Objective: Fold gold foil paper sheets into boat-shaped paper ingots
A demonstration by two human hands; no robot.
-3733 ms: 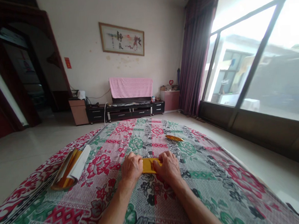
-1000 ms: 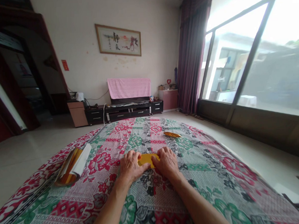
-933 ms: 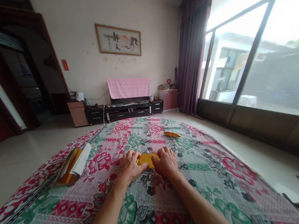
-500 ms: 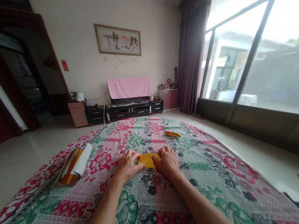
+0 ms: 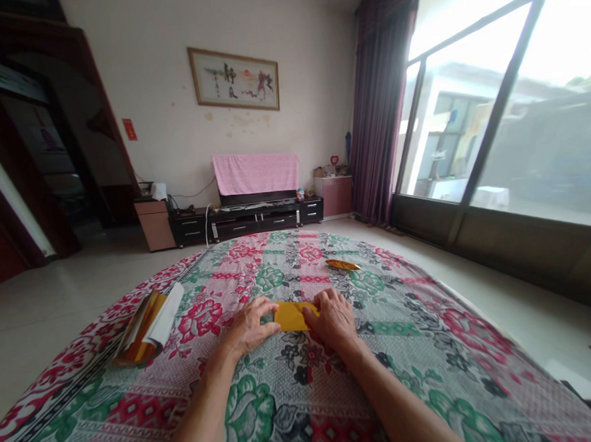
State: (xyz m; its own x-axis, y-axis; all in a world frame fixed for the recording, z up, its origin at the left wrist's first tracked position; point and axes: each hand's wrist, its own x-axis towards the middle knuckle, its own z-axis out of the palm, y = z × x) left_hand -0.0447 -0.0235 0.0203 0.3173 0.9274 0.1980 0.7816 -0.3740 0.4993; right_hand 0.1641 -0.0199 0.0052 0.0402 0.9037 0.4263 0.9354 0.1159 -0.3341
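Observation:
A small yellow-gold rectangle of paper (image 5: pixel 292 316) lies on the patterned tablecloth (image 5: pixel 290 388) between my hands. My right hand (image 5: pixel 332 317) has its thumb and curled fingers on the right end of the paper. At the left end, my left hand (image 5: pixel 252 327) is bent with thumb and fingers apart, their tips at the paper's left edge. Beyond my right hand lies a gold boat-shaped folded piece (image 5: pixel 343 265). A loose roll of gold and white sheets (image 5: pixel 149 326) rests on the cloth at the left.
Past the table's far edge stands a low black cabinet (image 5: pixel 255 219) with a pink cloth (image 5: pixel 256 173) over a screen. A large window (image 5: pixel 498 102) and a purple curtain (image 5: pixel 381 102) are at the right.
My left hand has shifted slightly left, and its thumb has drawn back from the paper, so more of the yellow surface shows. My right hand stays on the right end.

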